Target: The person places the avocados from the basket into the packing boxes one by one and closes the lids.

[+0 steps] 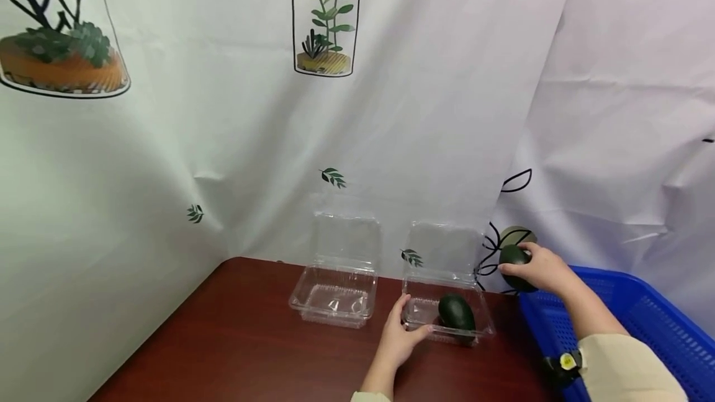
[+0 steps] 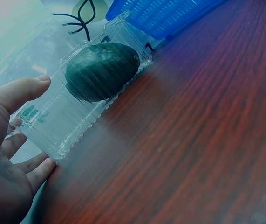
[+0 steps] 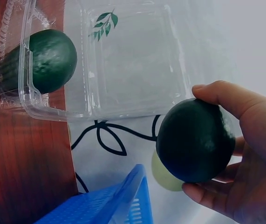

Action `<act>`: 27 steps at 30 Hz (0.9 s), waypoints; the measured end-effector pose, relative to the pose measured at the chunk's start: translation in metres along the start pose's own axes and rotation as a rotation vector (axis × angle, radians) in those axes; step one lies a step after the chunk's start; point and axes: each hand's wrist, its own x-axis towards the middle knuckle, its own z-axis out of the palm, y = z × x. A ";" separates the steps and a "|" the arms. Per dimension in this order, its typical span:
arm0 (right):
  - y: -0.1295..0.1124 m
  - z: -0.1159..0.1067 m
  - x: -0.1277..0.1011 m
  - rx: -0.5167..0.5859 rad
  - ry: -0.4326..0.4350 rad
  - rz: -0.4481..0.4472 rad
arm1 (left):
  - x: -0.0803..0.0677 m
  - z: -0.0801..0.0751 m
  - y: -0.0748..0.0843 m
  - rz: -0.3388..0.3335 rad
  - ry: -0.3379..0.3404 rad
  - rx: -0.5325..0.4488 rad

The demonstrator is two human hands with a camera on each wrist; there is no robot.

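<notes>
Right hand point(image 1: 544, 270) grips avocado point(image 1: 514, 256)

No readable text, label, brand name, number or sign is found in any of the views. Only wordless plant drawings are printed on the white curtain point(image 1: 391, 129) behind the table, and the small yellow mark on the right wrist strap point(image 1: 568, 361) is too small to be read.

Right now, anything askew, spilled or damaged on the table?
Nothing stands out. Both clear clamshell boxes sit open and upright: the left box holds nothing, the right box holds one avocado. The right hand grips a second avocado over the blue basket.
</notes>
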 end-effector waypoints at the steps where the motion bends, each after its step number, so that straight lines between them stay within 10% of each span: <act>1: 0.000 0.001 0.000 0.005 -0.002 -0.001 | 0.000 -0.001 0.000 -0.007 0.004 0.005; 27: -0.002 0.004 0.002 0.010 0.030 0.030 | 0.001 0.000 0.002 -0.055 -0.017 0.018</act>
